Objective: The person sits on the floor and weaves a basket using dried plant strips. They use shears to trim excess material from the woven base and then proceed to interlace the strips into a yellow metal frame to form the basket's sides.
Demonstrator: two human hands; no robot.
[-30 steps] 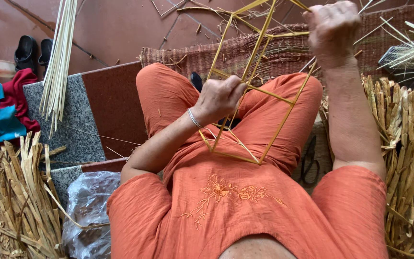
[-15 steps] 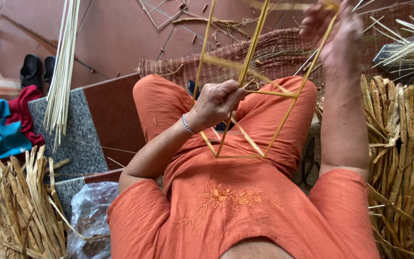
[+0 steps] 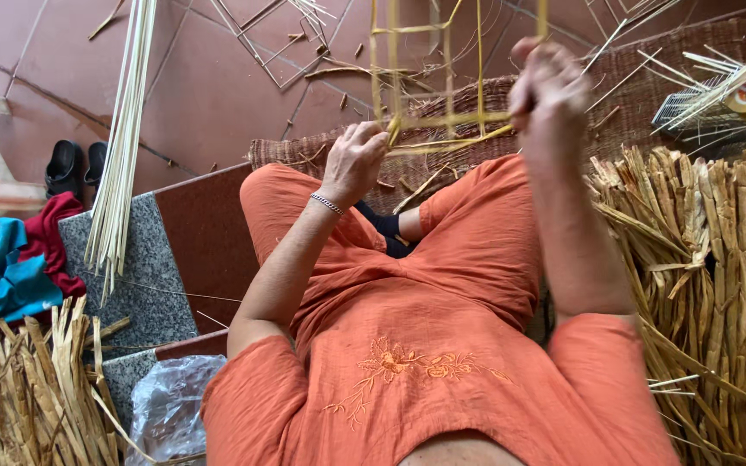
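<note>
Bamboo frame (image 3: pixel 442 78) raised ahead, strips mostly upright | left hand (image 3: pixel 354 160) pinching lower crossing | right hand (image 3: pixel 550 95) clamped on right edge, equally near

Bare red floor (image 3: pixel 218 95) lies open ahead on the left; a leaning bundle of pale canes (image 3: pixel 123 138) crosses it; dried husk strips (image 3: pixel 701 259) crowd the right side; more husks (image 3: pixel 28 388) and a plastic bag (image 3: pixel 166 410) block the lower left.
</note>
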